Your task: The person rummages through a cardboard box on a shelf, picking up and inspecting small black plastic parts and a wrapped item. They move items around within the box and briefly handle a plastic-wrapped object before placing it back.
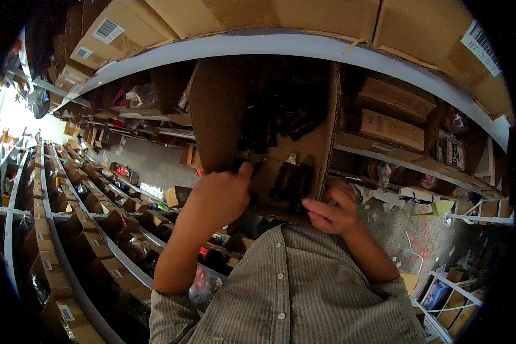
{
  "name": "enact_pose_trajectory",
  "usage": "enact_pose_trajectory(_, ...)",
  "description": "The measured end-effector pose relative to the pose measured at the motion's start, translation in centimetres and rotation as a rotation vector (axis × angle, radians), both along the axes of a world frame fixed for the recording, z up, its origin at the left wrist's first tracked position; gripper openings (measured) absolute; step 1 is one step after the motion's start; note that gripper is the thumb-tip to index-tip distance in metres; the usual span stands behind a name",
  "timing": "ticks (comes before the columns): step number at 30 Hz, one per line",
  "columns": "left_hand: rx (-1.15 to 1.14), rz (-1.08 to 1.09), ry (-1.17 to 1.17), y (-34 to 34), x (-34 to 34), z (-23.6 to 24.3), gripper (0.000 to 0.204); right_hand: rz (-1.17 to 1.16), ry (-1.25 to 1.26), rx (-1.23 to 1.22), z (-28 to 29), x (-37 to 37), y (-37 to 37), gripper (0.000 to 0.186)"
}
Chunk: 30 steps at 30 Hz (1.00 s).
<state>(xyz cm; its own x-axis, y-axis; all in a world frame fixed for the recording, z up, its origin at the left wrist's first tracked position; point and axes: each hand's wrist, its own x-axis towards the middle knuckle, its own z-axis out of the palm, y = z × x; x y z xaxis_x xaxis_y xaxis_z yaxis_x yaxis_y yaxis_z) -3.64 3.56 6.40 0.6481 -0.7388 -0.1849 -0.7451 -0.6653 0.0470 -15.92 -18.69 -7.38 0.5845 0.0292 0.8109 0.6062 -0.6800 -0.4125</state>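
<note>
Rows of open brown cardboard bins on grey metal racks (94, 243) fill the view from 7 to 9 o'clock, with grey concrete floor (149, 160) showing at 9 and 4 o'clock. A pale grey metal shelf beam (258, 45) arches across 12 o'clock, overhanging the far end of the open brown cardboard box (218, 109) at the centre. A smaller closed brown cardboard carton (393, 131) lies at 2 o'clock. The left hand (218, 198), at 8 o'clock, dips its fingertips inside the box by its 9 o'clock wall; the right hand (338, 209), at 4 o'clock, has bent fingers at the near corner. Shadow hides whether either pinches anything. Small black pieces (292, 182) lie inside the box, heaped toward 12 o'clock and clustered toward 5.
</note>
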Motion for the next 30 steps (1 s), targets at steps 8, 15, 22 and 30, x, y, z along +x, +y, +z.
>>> enact_pose_trajectory(8,-0.208,0.096,0.153,1.5,0.4,-0.1,0.037,0.003,-0.024,0.024,0.3,0.3,0.2,0.034)
enact_pose_trajectory(15,-0.314,0.204,0.150,0.2,-0.2,-0.6,0.019,-0.004,-0.044,0.027,0.7,0.5,0.3,0.033)
enact_pose_trajectory(22,-0.349,0.106,0.092,1.0,0.1,-1.7,0.025,-0.016,-0.026,0.031,1.1,0.4,0.5,0.031)
enact_pose_trajectory(30,-0.264,0.173,0.057,1.5,-0.1,-1.8,0.027,-0.019,0.006,0.012,1.1,0.2,0.4,0.029)
